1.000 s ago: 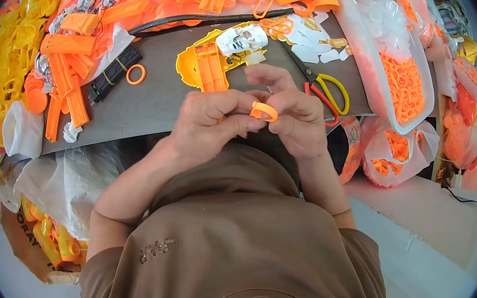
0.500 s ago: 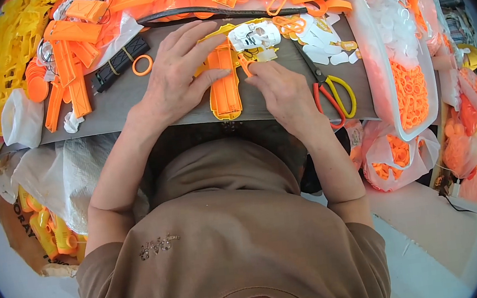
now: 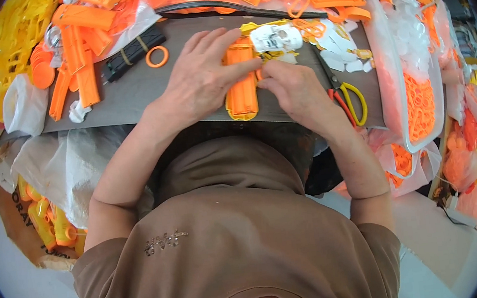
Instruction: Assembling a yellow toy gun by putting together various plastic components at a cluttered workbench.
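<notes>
The left hand lies over the left side of a yellow plastic casing half, which is on the grey tabletop near its front edge. Its 4 fingers are lightly bent and near each other, the thumb stands well apart from them and reaches across an orange long tray that sits inside the casing. Whether these fingers grip the casing's rim, I cannot tell.

The right hand is at the right side of the same tray. Its thumb and index finger are pinched together on a small orange part, of which only a little is visible. At the upper right of the casing lies a white mechanism housing.

To the right, 1 pair of scissors with a red and a yellow handle lies beside white cut pieces. To the left are 1 orange ring and a black bar. A translucent bin at the far right contains many orange rings.
</notes>
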Demonstrator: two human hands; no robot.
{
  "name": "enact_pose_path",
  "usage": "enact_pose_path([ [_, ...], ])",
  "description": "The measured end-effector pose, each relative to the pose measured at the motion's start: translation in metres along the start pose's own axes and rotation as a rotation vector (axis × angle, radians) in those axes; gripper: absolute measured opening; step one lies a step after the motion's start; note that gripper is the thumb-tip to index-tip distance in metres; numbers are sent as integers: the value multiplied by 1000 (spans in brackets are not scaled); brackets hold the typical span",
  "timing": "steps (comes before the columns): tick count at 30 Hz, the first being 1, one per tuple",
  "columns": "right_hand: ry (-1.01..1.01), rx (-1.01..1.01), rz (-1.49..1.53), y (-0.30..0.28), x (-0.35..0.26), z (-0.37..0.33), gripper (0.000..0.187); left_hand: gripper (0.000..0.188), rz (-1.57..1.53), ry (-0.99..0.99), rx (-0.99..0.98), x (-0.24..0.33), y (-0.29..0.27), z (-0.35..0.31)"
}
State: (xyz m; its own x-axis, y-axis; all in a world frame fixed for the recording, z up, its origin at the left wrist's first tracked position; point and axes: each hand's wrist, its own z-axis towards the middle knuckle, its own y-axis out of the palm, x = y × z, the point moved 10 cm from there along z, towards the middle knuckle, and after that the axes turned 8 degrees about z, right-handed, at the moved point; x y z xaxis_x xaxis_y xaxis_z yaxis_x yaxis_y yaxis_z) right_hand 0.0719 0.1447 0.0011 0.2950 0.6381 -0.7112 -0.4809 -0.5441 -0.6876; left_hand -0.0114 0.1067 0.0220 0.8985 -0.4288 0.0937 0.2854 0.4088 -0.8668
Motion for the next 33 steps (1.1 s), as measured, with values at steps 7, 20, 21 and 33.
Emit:
enact_pose_path([
  [7,63,-78,-72,1,-4,2,13,35,33,-10,-32,9,1,3],
  [20,168,156,-167,-11,-29,-20,27,29,228,-446,-245,-117,-55,-47],
  [21,85,192,-183,-9,-38,-23,35,31,266,-458,-304,-125,-54,-53],
  [33,-28,173,-291,27,-32,-33,57,29,-389,-741,50,-169,-83,-83],
])
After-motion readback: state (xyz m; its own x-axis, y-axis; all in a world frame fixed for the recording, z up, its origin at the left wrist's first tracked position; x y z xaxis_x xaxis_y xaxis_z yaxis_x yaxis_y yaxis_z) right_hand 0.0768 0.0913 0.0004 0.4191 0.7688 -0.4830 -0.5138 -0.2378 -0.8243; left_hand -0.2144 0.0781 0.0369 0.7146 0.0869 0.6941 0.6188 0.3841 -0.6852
